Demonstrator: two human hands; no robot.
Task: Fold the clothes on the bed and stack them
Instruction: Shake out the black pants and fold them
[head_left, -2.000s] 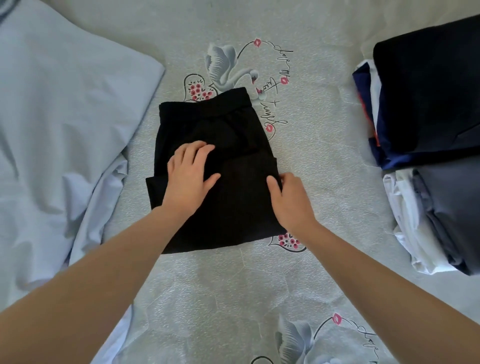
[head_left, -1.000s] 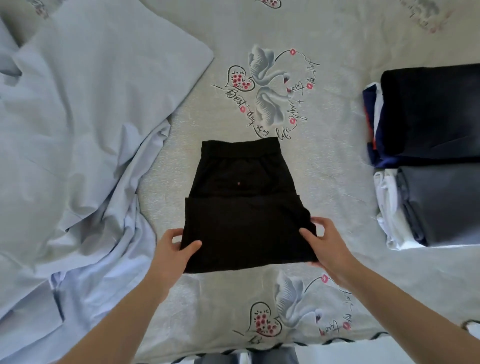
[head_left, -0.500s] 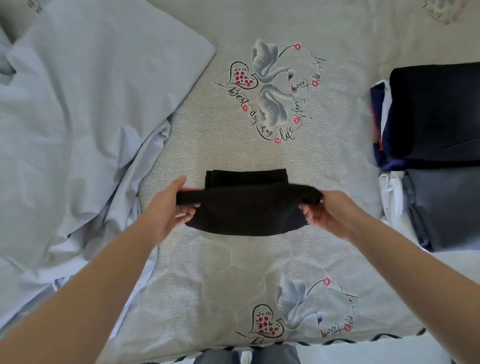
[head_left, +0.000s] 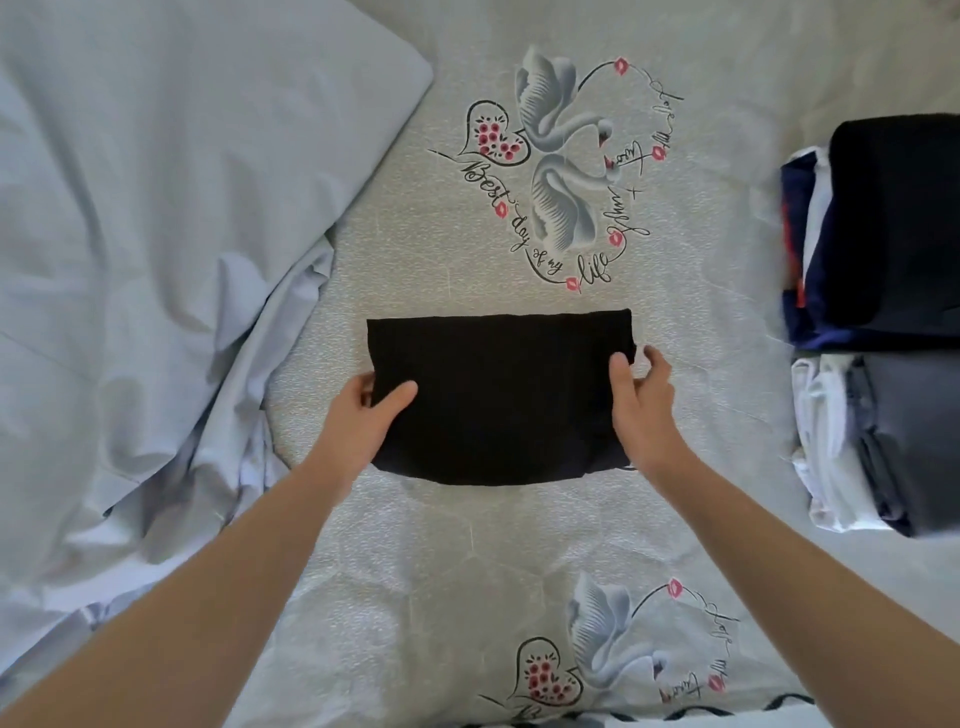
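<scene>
A black garment (head_left: 501, 395), folded into a wide rectangle, lies flat in the middle of the bed. My left hand (head_left: 363, 421) holds its left edge, thumb on top and fingers tucked under the cloth. My right hand (head_left: 641, 400) holds the right edge the same way, thumb on top. At the right side of the bed stand two stacks of folded clothes: a dark navy and black stack (head_left: 883, 234) farther away and a grey and white stack (head_left: 883, 447) nearer.
The bed sheet (head_left: 467, 571) is grey with printed swans, hearts and script. A large rumpled pale blue sheet (head_left: 145, 249) covers the left side. The bed's near edge (head_left: 675, 719) runs along the bottom of the view.
Both hands took the black garment's near edge, lifted it and folded it away over the waistband. The garment now lies half as deep, with both hands still on its side edges.
</scene>
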